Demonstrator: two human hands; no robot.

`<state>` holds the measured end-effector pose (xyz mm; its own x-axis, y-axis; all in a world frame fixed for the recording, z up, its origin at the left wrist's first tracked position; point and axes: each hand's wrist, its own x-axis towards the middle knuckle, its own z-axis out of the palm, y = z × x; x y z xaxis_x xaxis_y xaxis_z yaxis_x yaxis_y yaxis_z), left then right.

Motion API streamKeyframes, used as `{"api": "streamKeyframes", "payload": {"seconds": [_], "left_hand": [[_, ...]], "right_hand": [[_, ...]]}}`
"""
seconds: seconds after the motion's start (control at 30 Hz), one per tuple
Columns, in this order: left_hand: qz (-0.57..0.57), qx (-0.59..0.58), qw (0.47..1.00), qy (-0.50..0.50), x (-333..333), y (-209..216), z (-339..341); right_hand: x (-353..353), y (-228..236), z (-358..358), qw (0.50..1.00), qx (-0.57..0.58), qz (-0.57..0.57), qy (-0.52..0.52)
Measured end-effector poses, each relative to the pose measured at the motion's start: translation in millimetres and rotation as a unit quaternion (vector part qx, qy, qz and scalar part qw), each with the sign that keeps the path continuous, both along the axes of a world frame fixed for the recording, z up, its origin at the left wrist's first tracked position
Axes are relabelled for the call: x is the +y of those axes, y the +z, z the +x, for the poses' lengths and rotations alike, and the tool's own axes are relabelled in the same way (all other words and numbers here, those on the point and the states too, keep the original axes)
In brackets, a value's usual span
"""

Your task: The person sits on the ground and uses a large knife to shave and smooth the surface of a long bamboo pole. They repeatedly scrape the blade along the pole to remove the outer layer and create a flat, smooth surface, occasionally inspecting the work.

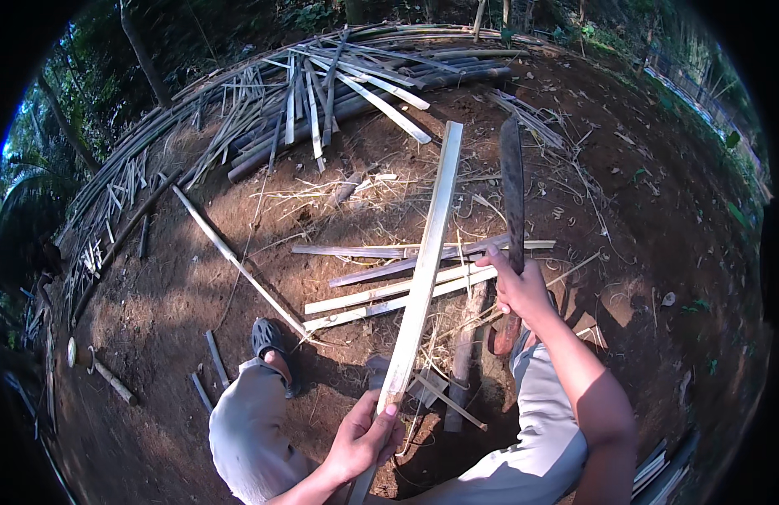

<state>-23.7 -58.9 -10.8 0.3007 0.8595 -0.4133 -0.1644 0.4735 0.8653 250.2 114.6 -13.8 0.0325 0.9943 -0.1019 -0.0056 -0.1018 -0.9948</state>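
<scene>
My left hand [364, 438] is closed round the lower part of a long split bamboo strip [429, 244], thumb on its pale face. The strip slants up and away between my knees. In my right hand [522, 290] is a machete [513, 185], its dark blade pointing up and away from me. Its reddish-brown handle [507, 335] shows below the hand. Blade and strip are apart. Several split bamboo strips [364, 296] lie on the ground beyond my left hand, partly behind the held strip. A short log [463, 362] lies near my right knee.
A large heap of bamboo poles and split lengths [322, 93] spreads across the far side. One long pale strip [230, 252] lies left of centre. Shavings [356, 198] litter the brown soil. A short stick with a round pale end [112, 383] lies far left. More strips [659, 471] lie lower right.
</scene>
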Motion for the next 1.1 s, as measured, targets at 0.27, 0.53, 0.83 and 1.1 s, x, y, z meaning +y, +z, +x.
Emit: {"api": "streamKeyframes", "payload": {"seconds": [0.27, 0.53, 0.83, 1.1], "left_hand": [[0.067, 0.041, 0.995, -0.06, -0.7, -20.5, 4.6], [0.037, -0.134, 0.99, -0.022, 7.1, -30.3, 8.2], [-0.07, -0.127, 0.988, 0.052, -8.1, -28.2, 13.8], [-0.065, -0.01, 0.997, 0.041, -9.4, -33.8, 18.7]], "right_hand": [[-17.6, 11.3, -54.9, 0.995, -0.008, -0.007, 0.099], [-53.5, 32.3, -90.1, 0.983, 0.028, -0.042, 0.175], [-33.5, 3.1, -59.6, 0.762, -0.485, 0.382, 0.196], [-46.3, -24.2, -78.6, 0.675, -0.523, 0.444, 0.272]]}}
